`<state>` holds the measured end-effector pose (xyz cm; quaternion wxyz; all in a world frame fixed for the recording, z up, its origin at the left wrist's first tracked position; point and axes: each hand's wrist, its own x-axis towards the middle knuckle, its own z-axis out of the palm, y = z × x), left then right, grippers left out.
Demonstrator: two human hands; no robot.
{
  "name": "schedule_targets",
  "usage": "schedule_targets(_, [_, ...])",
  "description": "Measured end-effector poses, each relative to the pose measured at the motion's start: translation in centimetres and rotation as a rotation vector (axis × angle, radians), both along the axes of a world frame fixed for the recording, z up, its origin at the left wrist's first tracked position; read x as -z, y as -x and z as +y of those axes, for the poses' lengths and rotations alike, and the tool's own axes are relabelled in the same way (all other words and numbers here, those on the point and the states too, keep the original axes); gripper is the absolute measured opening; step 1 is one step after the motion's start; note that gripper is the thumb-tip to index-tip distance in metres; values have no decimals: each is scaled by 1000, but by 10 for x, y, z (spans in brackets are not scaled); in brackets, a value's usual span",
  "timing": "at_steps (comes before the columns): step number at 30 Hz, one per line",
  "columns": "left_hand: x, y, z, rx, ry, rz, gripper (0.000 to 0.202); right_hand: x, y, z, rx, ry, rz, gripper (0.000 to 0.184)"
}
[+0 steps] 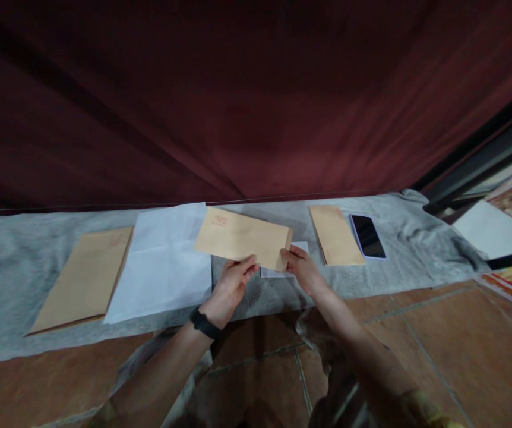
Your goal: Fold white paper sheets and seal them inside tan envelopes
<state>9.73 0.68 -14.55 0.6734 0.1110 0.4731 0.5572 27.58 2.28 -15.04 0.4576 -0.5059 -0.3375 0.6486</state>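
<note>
A tan paper envelope [240,236] with small red print near its upper left is held up above the grey cloth. My left hand [233,282], with a dark band on its wrist, pinches the envelope's lower edge near the middle. At its right end, by the flap, my right hand [301,267] grips the corner between thumb and fingers. Partly covered beneath the envelope lies a small white paper [276,273]. Left of it a large creased white sheet [162,267] is spread flat, its upper right edge close to the envelope.
Larger brown envelopes [84,276] lie in a pile at the left. To the right are more small tan envelopes [336,235] and a phone [369,236]. All rest on a grey cloth [416,244]. A dark red curtain [256,107] hangs behind; tiled floor [420,333] is in front.
</note>
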Motion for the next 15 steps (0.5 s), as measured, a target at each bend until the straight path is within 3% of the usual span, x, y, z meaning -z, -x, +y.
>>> schedule_targets(5, [-4,9,-3,-9,-1,11,32,-8,-4,0,-112,98,129,19])
schedule_targets(10, [-4,11,-3,34,5,12,31,-6,-7,2,-78,125,120,23])
schedule_targets(15, [-5,12,-3,112,2,40,31,2,-9,4,-83,23,53,32])
